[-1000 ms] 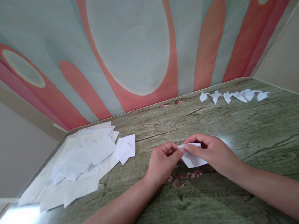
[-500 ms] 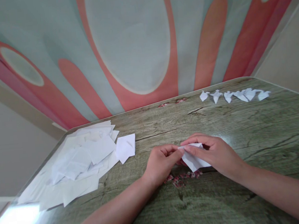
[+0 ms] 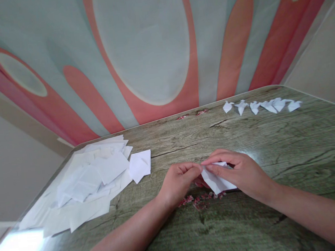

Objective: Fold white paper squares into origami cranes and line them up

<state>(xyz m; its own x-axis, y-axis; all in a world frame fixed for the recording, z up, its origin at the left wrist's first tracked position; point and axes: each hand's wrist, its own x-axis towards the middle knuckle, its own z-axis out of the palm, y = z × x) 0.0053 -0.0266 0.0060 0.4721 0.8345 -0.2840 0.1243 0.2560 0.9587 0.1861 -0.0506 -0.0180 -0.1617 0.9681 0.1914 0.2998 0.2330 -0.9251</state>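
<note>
A small folded piece of white paper [image 3: 219, 181] is held just above the table in front of me. My right hand [image 3: 238, 168] is closed on it, thumb on the near face and fingers behind. At the paper's left corner, my left hand [image 3: 181, 181] pinches with thumb and index finger. The fingertips of both hands almost meet there. Part of the paper is hidden behind my right thumb and fingers.
A spread pile of white paper sheets [image 3: 87, 179] covers the table's left side, with small folded squares [image 3: 140, 166] beside it. Several folded paper birds [image 3: 255, 107] stand in a row at the back right. The wood-grain table [image 3: 180, 140] meets a patterned wall [image 3: 148, 45].
My left thumb and fingertips have shifted slightly left along the paper's corner. My right hand keeps its hold in nearly the same place.
</note>
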